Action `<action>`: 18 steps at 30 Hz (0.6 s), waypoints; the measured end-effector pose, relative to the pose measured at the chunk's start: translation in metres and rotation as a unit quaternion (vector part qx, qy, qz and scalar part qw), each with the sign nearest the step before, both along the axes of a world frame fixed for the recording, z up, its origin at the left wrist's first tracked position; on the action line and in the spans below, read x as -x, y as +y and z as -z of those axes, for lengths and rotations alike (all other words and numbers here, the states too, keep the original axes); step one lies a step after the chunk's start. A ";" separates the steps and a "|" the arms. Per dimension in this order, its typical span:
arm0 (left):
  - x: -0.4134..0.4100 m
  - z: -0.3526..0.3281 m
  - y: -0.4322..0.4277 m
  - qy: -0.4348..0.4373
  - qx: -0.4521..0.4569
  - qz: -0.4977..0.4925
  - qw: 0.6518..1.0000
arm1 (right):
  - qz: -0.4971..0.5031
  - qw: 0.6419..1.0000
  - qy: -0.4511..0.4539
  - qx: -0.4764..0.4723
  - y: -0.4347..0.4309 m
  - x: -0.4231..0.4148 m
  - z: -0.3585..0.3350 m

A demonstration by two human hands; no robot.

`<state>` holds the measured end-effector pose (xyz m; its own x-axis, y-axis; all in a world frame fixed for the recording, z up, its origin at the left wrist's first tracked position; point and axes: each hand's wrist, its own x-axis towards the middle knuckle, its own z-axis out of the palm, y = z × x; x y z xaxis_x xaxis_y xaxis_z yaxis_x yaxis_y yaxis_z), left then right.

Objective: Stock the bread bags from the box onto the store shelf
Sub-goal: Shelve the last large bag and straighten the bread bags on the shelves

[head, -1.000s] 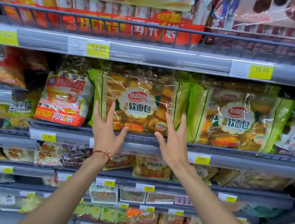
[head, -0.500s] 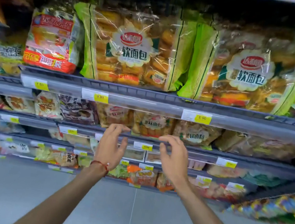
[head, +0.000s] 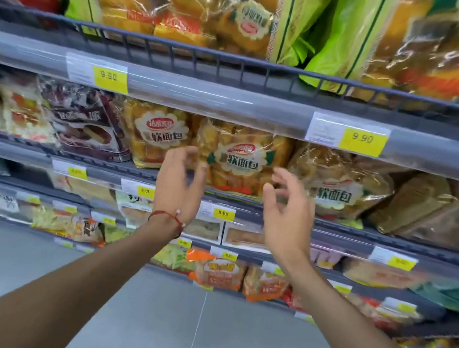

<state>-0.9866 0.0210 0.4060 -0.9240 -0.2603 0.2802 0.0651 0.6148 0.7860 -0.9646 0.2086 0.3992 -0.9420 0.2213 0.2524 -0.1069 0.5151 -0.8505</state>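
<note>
Lowered from the upper shelf, left hand and right hand, loosely curled and empty, flank a bread bag on the middle shelf; a hasty grab could topple neighbouring bags.

Left grip and right grip: both bare, fingertips blurred. Left forearm and right forearm: bare from the wrist to the near edge of the view. Left wrist: one thin red cord bracelet worn around it, with a small white bead on the cord at its right side.
</note>
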 end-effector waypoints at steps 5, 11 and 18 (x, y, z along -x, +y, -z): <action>0.039 0.002 0.016 0.009 -0.015 -0.075 0.997 | 0.098 0.995 -0.004 0.004 -0.011 0.035 0.003; 0.060 0.011 0.013 0.042 -0.061 -0.127 0.989 | 0.166 0.986 -0.017 -0.024 -0.015 0.052 0.002; 0.060 0.005 0.005 0.072 -0.115 -0.123 0.983 | 0.210 0.976 0.011 0.055 -0.017 0.070 -0.003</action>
